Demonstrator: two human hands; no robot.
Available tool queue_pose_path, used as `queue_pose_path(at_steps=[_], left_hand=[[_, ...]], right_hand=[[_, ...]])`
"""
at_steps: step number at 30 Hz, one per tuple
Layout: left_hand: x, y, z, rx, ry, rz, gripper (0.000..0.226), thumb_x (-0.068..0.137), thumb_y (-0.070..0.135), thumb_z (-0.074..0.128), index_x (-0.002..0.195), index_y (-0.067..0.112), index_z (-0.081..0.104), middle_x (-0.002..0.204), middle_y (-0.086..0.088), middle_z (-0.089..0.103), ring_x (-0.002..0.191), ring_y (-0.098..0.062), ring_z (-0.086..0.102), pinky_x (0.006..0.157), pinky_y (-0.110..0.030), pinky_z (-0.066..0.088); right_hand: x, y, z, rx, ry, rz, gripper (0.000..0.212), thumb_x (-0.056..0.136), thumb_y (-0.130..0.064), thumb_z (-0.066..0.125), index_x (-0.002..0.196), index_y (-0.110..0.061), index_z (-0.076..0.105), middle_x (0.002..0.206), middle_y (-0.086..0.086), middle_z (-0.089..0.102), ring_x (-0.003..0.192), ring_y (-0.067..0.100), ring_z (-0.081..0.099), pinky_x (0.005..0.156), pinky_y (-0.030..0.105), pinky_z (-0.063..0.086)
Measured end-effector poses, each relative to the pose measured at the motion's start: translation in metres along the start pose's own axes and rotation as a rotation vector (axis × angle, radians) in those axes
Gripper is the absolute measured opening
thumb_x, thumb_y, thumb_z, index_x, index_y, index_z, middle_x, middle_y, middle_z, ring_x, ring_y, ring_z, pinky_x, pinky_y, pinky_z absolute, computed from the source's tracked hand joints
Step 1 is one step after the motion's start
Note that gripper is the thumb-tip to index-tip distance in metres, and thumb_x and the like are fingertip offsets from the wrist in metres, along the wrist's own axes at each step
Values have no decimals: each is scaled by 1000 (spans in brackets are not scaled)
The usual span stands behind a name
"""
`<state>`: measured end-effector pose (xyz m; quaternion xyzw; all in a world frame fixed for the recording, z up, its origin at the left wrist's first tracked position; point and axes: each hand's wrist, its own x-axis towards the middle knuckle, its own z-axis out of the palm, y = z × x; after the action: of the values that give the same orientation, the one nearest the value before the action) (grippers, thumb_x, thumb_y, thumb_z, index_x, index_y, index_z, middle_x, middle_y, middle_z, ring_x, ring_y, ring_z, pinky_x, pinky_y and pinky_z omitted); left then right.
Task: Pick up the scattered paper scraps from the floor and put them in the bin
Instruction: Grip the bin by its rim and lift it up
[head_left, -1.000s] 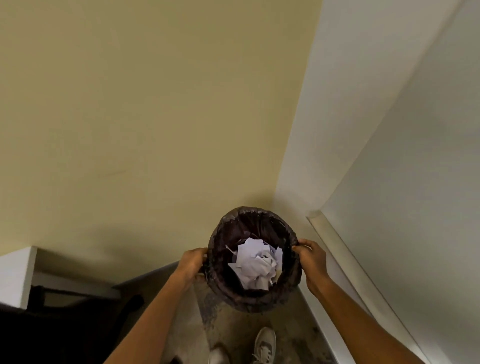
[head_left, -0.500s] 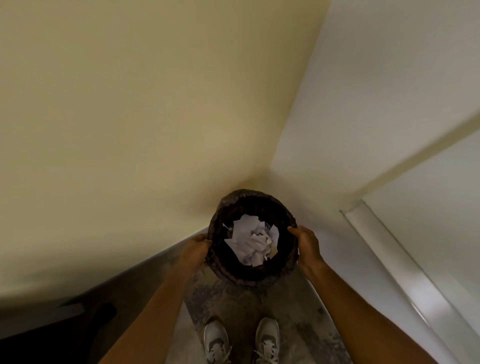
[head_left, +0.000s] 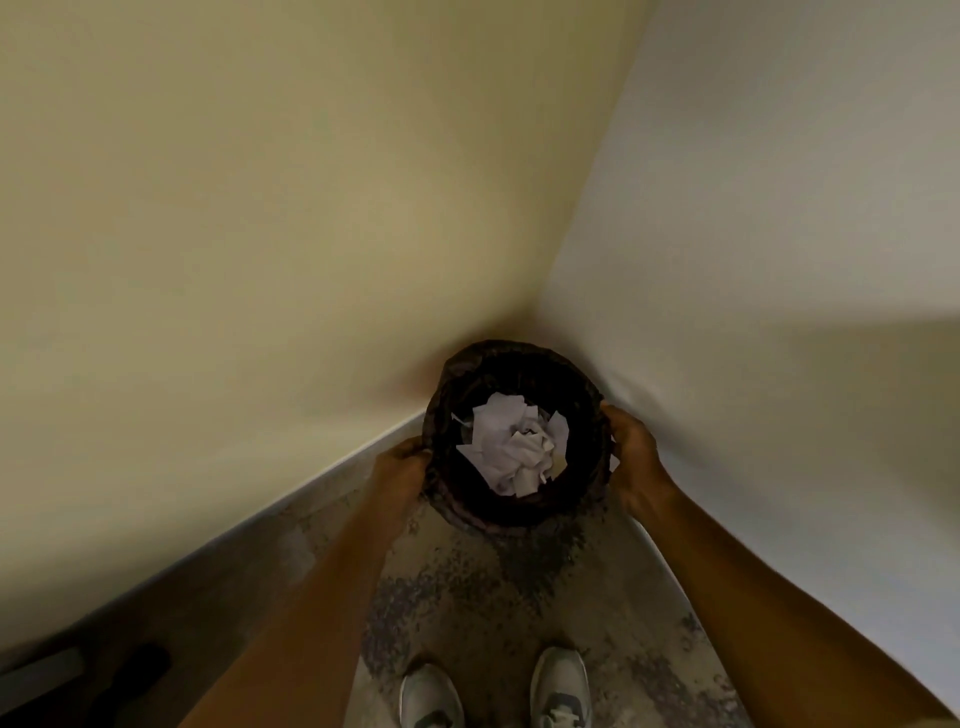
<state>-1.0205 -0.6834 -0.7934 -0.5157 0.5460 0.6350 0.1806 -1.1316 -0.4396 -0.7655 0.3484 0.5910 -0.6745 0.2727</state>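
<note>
Both hands grip the dark bin (head_left: 452, 499) by its rim: left hand (head_left: 400, 470) and right hand (head_left: 631, 452) on opposite sides. Crumpled white paper scraps (head_left: 514, 449) fill it, near the wall corner.

The scene is seen through a single wide-angle view worn on the head, aimed forward and steeply down into a room corner where a yellowish wall (head_left: 260, 234) meets a white wall (head_left: 779, 234). The bin (head_left: 511, 512) is framed near the centre at arm's reach, with both forearms entering from the bottom edge and the shoes (head_left: 431, 699) seen directly below on the floor (head_left: 493, 597). Straight edges are bent toward the frame borders by the lens, and no second view is given.
</note>
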Motion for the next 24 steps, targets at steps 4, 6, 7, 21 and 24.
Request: queue_pose_path(at_steps=[4,6,7,21,24], left_hand=[[34,-5,12,-29,5,35,27,95,5,61,116,18,74,105,-7,74,93,-22,70,91,-41,58],[47,-8,16,-25,23,42,29,95,6,61,118,17,75,108,-8,75,95,-24,70,93,-43,58],[53,-10,17,-14,31,44,30,95,5,61,118,18,75,110,-8,75,98,-26,71,95,-45,57],[69,-3,28,-20,-24,77,41,96,0,56,135,12,62,120,-13,68,96,-29,65,90,-41,52],[64,2,31,-40,-49,51,38,101,8,53,138,11,57,120,-11,64,103,-29,61,89,-39,49]], right_hand=[[33,5,0,20,-4,-1,18,100,-22,57,88,-17,69,85,-2,69,80,15,63,66,29,49],[45,8,0,27,-11,2,18,100,-23,58,88,-17,70,84,-1,70,79,16,63,66,29,49],[49,10,0,27,-14,8,17,99,-23,58,88,-17,70,85,-1,70,79,17,64,66,30,50],[84,28,-3,-88,-91,6,22,94,-31,67,107,-16,75,101,5,79,93,23,75,88,36,56],[90,30,-4,-159,-125,-23,42,86,-40,73,119,-13,73,112,9,77,103,28,73,97,44,56]])
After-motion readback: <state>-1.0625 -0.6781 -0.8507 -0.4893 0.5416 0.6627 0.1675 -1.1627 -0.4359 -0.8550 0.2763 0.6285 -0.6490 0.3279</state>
